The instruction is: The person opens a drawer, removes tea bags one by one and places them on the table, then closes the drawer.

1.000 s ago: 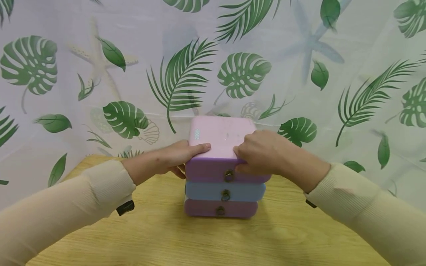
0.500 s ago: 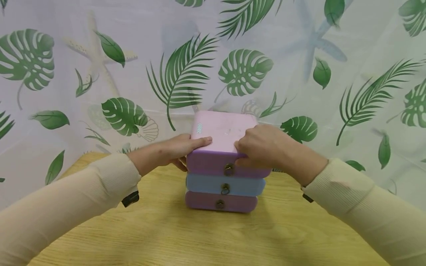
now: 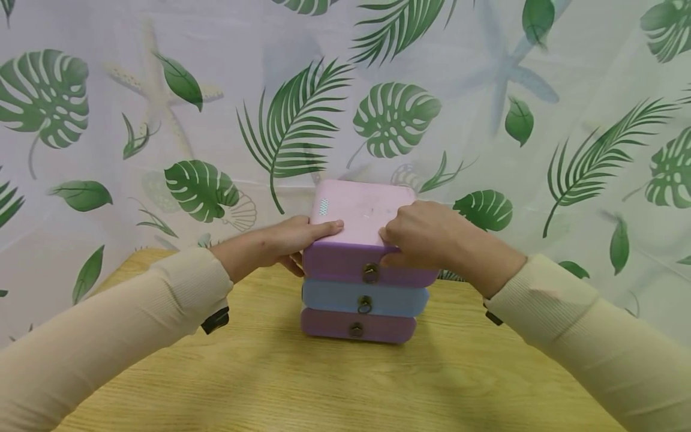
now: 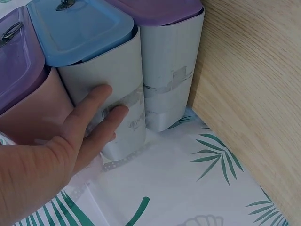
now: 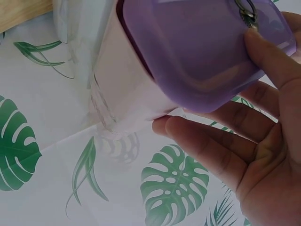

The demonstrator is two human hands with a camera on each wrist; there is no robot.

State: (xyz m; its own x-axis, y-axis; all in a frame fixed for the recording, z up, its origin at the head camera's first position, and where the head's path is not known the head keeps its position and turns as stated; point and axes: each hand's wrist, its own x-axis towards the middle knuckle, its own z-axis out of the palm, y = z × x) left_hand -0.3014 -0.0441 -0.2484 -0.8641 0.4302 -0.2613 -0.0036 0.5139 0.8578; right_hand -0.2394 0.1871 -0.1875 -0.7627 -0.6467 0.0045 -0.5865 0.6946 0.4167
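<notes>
A stack of three small drawers stands before me: a pink-cased top one with a purple front (image 3: 335,263), a blue-fronted one (image 3: 332,297) and a lower purple-fronted one (image 3: 329,324). Each front carries a small metal ring pull (image 3: 370,273). On the left edge of the pink top lies the thumb of my left hand (image 3: 297,237); in the left wrist view its straight fingers reach along the pale side wall (image 4: 127,61). My right hand (image 3: 423,237) grips the top drawer's right front edge, fingers over the top and thumb on the purple front beside the ring pull.
The drawers stand on a wood-grain table (image 3: 281,384). Behind them hangs a white cloth (image 3: 335,36) printed with green leaves, close to the back of the stack. Dark bands (image 3: 216,321) show at both sleeve cuffs.
The stack and hands sit slightly higher in the head view than a second ago, as the backdrop shifts a little too. Both hands keep the same places on the top drawer.
</notes>
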